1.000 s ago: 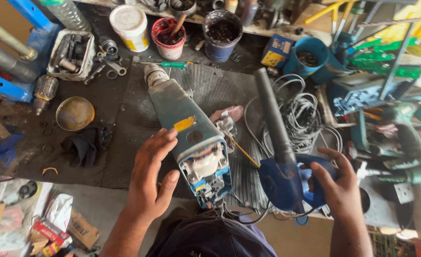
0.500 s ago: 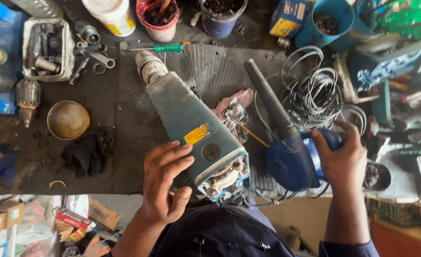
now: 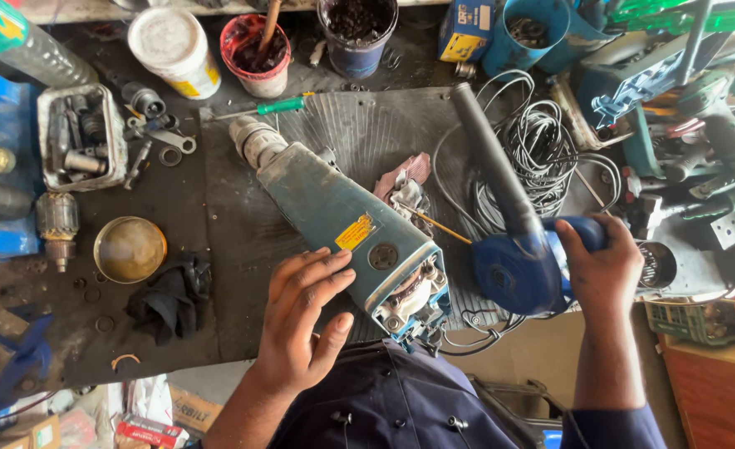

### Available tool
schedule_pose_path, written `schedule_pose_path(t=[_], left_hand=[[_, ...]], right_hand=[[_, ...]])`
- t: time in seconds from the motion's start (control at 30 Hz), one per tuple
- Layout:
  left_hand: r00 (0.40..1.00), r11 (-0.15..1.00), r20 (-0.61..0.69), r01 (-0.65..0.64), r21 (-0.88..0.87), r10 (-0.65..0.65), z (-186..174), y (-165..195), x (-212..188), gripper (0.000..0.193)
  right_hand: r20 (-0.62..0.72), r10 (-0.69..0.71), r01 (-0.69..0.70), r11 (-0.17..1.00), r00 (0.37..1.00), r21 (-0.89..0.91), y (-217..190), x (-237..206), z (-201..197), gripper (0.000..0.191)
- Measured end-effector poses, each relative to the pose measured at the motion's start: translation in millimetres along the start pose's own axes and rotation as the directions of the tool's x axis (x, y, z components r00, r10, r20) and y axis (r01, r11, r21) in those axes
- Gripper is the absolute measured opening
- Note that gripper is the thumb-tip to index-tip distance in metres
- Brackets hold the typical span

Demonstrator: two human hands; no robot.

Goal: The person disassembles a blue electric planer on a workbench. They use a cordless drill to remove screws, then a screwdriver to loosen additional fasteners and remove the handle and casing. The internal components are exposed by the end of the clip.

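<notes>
Since half a second ago the teal power tool body [image 3: 342, 218] lies a little further from the near edge, and the left hand [image 3: 301, 320] now rests flat on its side with fingers spread, so that it stays steady with its open rear end, where the motor parts show, turned to the person. At the right, the right hand [image 3: 604, 270] is closed around the handle of the blue blower [image 3: 513, 249], whose black nozzle points away over the ribbed mat [image 3: 367, 133] on the bench [image 3: 176, 199], probably to keep it ready for the open end. Free room is small: a coil of cable [image 3: 542, 150] lies just beside the blower, a brass bowl [image 3: 130, 249] and a black rag [image 3: 170, 293] are at the left, and the tool's rear hangs over the near edge of the bench.
</notes>
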State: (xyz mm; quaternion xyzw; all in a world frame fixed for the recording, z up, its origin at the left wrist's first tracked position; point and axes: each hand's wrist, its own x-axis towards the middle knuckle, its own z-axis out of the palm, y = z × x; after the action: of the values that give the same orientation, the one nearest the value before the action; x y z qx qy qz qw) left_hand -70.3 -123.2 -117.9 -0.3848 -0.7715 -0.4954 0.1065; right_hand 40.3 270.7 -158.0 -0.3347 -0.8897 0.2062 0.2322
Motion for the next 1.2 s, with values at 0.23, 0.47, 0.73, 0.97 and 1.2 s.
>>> schedule_pose_path(t=[0.23, 0.47, 0.73, 0.97, 1.2], left_hand=[[0.999, 1.0, 0.042, 0.007, 0.015, -0.008, -7, 6, 0, 0.033], [0.998, 0.998, 0.042, 0.034, 0.05, -0.036, 1, 6, -6, 0.034], [1.0, 0.996, 0.017, 0.015, 0.093, -0.017, 3, 15, 7, 0.034], [0.983, 0.963, 0.175, -0.093, 0.253, 0.049, 0, 44, 36, 0.061], [0.956, 0.913, 0.28, -0.191, 0.36, 0.09, 11, 60, 51, 0.065]], right_hand=[[-0.244, -0.204, 0.207, 0.978, 0.948, -0.016, -29, 24, 10, 0.041], [-0.211, -0.23, 0.232, 0.973, 0.95, -0.016, -5, 17, 25, 0.039], [-0.233, -0.132, 0.153, 0.985, 0.963, 0.076, 22, 15, 31, 0.041], [-0.241, -0.137, 0.157, 0.985, 0.961, 0.067, 18, 17, 31, 0.04], [-0.232, -0.126, 0.147, 0.986, 0.964, 0.075, 20, 17, 29, 0.043]])
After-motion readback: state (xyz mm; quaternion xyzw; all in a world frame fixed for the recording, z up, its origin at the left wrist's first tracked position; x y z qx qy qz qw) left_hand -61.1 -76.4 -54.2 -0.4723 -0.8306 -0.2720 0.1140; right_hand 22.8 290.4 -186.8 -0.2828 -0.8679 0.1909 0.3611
